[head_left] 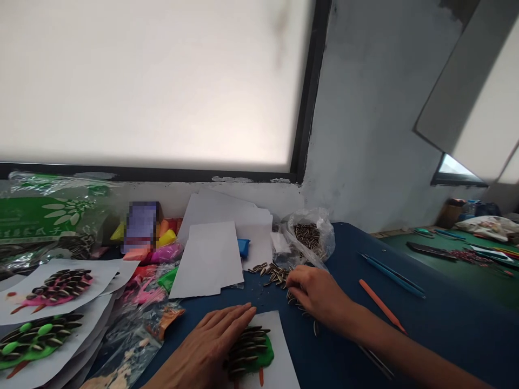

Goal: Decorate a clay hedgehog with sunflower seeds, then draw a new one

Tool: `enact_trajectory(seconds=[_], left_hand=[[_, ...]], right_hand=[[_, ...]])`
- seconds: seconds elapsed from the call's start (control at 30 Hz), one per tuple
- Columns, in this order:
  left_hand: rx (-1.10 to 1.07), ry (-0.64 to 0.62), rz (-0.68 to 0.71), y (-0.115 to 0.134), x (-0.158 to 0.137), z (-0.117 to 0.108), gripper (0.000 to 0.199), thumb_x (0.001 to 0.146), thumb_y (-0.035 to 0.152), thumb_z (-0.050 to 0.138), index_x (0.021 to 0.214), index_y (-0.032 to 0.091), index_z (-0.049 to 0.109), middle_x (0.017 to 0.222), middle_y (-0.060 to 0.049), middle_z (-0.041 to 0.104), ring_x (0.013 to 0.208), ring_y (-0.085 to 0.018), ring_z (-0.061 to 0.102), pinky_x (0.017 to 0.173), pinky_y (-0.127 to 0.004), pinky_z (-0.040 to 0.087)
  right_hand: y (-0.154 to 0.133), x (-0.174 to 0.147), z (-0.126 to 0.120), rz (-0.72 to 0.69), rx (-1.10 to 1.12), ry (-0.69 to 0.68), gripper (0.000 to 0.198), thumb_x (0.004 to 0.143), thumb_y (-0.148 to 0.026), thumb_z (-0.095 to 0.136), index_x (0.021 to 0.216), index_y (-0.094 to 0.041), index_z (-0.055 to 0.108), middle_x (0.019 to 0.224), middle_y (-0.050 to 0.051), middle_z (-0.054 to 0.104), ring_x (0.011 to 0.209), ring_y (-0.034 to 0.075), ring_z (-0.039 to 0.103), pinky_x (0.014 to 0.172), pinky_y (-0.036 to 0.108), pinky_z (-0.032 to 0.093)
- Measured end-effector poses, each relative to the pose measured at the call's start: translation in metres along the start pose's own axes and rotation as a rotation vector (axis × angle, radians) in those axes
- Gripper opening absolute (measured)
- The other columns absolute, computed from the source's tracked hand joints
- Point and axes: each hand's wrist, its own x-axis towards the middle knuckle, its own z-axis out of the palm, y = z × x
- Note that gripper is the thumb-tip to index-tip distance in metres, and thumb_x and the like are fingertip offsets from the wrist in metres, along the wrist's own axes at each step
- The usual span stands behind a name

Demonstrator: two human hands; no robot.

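My left hand (206,346) lies with fingers stretched out over the left part of a white paper card (284,356). On that card is a green clay shape (265,354) with rows of striped sunflower seeds stuck in it and small brown clay legs below. The hand covers part of it. My right hand (312,294) has its fingers curled and pinched down at a loose pile of sunflower seeds (277,275). Its fingertips touch the pile, and whatever is between them is hidden. Behind it stands an open clear plastic bag (326,237) of sunflower seeds.
Blank white paper sheets (206,256) lean by the wall. Finished seed cards (97,275), coloured clay packets (166,254) and a green seed bag (24,216) crowd the left. A blue tool (393,275) and an orange stick (381,305) lie right.
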Motion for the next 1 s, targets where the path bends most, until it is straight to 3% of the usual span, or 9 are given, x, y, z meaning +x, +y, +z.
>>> enact_trajectory(seconds=[0.17,0.3,0.43,0.63,0.83,1.0], left_hand=[[0.016,0.004,0.025,-0.0026,0.0008,0.0016,0.086,0.093,0.050,0.060,0.156,0.040,0.002,0.151,-0.005,0.046,0.130,-0.032,0.051,0.106,-0.044,0.045],[0.005,0.012,0.018,-0.0015,0.0009,-0.0001,0.083,0.093,0.054,0.058,0.156,0.041,0.004,0.151,-0.003,0.046,0.129,-0.031,0.052,0.105,-0.044,0.046],[-0.005,0.001,0.011,-0.0012,0.0016,-0.0010,0.079,0.094,0.055,0.056,0.156,0.040,0.009,0.150,-0.003,0.047,0.130,-0.031,0.052,0.105,-0.044,0.046],[-0.001,0.011,0.017,-0.0020,0.0008,0.0009,0.079,0.093,0.052,0.058,0.156,0.040,0.010,0.151,-0.002,0.045,0.131,-0.032,0.050,0.107,-0.046,0.043],[0.007,0.015,0.017,-0.0003,0.0012,-0.0010,0.078,0.093,0.053,0.058,0.155,0.040,0.013,0.150,-0.002,0.046,0.130,-0.032,0.051,0.107,-0.045,0.044],[0.031,0.018,0.028,0.0000,0.0024,-0.0026,0.077,0.093,0.055,0.056,0.155,0.039,0.014,0.150,-0.002,0.047,0.129,-0.031,0.053,0.106,-0.044,0.045]], right_hand=[[0.0014,0.0000,0.0074,-0.002,-0.037,-0.016,0.017,0.090,-0.009,0.058,0.090,-0.016,0.073,0.090,0.007,0.068,0.078,0.018,0.064,0.067,0.026,0.045],[-0.0005,-0.0006,0.0087,0.016,-0.091,-0.038,0.023,0.092,-0.011,0.055,0.107,-0.014,0.071,0.103,0.013,0.065,0.090,0.024,0.064,0.073,0.031,0.047],[-0.0004,-0.0002,0.0086,0.036,-0.129,-0.087,0.025,0.089,-0.008,0.054,0.107,-0.011,0.071,0.102,0.017,0.066,0.090,0.029,0.065,0.071,0.034,0.048],[-0.0009,-0.0011,0.0061,0.001,-0.078,-0.113,0.032,0.091,-0.006,0.052,0.117,-0.016,0.068,0.106,0.011,0.066,0.093,0.023,0.066,0.075,0.029,0.047],[-0.0064,-0.0034,0.0001,-0.004,-0.048,-0.083,0.017,0.093,-0.011,0.055,0.097,-0.014,0.071,0.099,0.009,0.066,0.084,0.020,0.064,0.069,0.027,0.046],[-0.0045,-0.0041,0.0040,-0.023,-0.081,-0.127,0.017,0.088,-0.017,0.065,0.103,-0.014,0.071,0.103,0.012,0.064,0.087,0.024,0.063,0.068,0.030,0.045]])
